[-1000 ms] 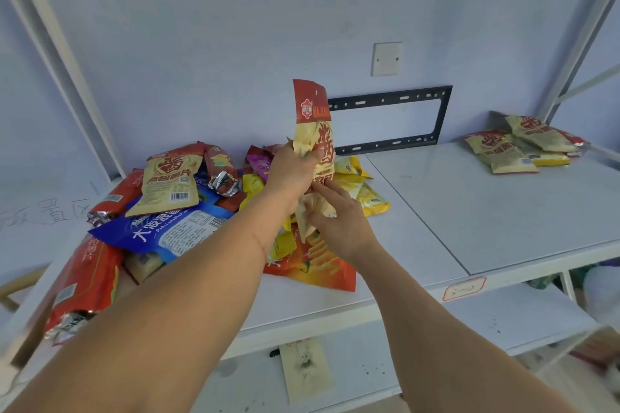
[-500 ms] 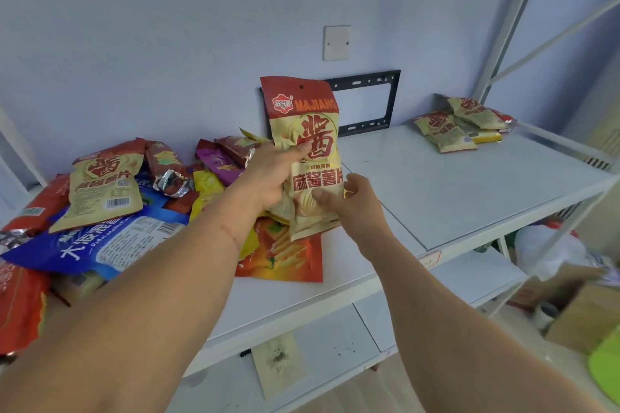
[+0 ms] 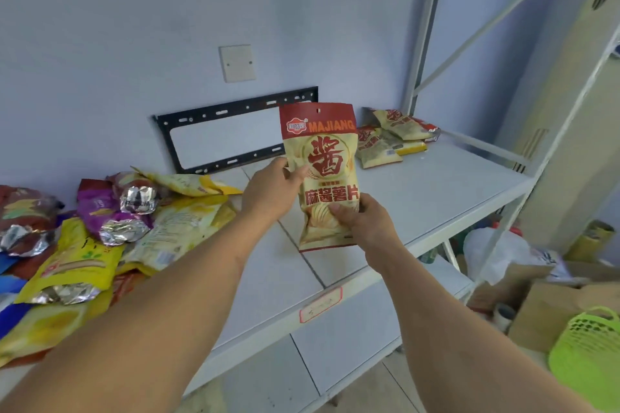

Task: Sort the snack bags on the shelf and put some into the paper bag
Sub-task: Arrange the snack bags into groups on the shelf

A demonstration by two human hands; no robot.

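Observation:
A red and cream chip bag (image 3: 322,157) marked MAJIANG is held upright above the white shelf (image 3: 446,191). My left hand (image 3: 268,191) grips its left edge and my right hand (image 3: 365,221) holds its lower right corner. A mixed pile of snack bags (image 3: 110,231) in yellow, purple, red and blue lies at the shelf's left. A small stack of matching cream and red bags (image 3: 389,144) sits at the back right of the shelf. A brown paper bag (image 3: 543,308) stands on the floor at the lower right.
A black metal bracket (image 3: 231,131) and a white wall plate (image 3: 237,63) are on the wall behind. White shelf posts (image 3: 426,27) rise at the right. A green plastic basket (image 3: 590,352), a white plastic bag (image 3: 493,251) and cardboard sit on the floor. A lower shelf (image 3: 335,339) lies underneath.
Both hands have carried the chip bag to the right, away from the pile and over the shelf's middle. The view has swung right, bringing the floor items into sight.

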